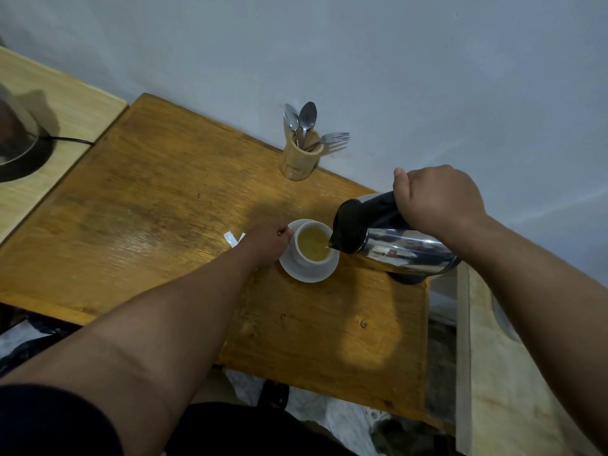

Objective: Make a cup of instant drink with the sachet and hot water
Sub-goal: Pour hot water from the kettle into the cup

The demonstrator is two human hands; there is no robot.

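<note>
1. Cup (312,246) is the landmark: a white one standing on a white saucer (309,273) on the wooden table (148,205), already holding yellowish liquid to well above the halfway mark.
2. Tilted over the cup's right side, a steel kettle (394,245) has its black spout just above the rim, and a thin stream appears to run into the drink, so the pouring step looks under way.
3. Closed in a full fist around the kettle's black handle, the right hand (437,199) carries the kettle's weight.
4. At the cup's left side, the left hand (271,241) has its fingers pinched at the handle to steady it; whether they go through the handle I cannot tell.
5. Just beyond that hand, left of the cup, lies a white sachet (234,239), seemingly torn and emptied, which suggests the powder is already in.
6. What is left, by my judgement: stop pouring before the rim, set the kettle down, and stir.
7. Behind the cup, against the wall, a wooden holder (300,158) keeps spoons (304,118) and a fork (332,139), within easy reach for stirring.
8. Far left of the cup, on a paler table, sits a dark round base with a cord (65,139), likely the kettle's stand.
9. Nothing blocks the pour; overfilling onto the saucer is the chief risk.
</note>
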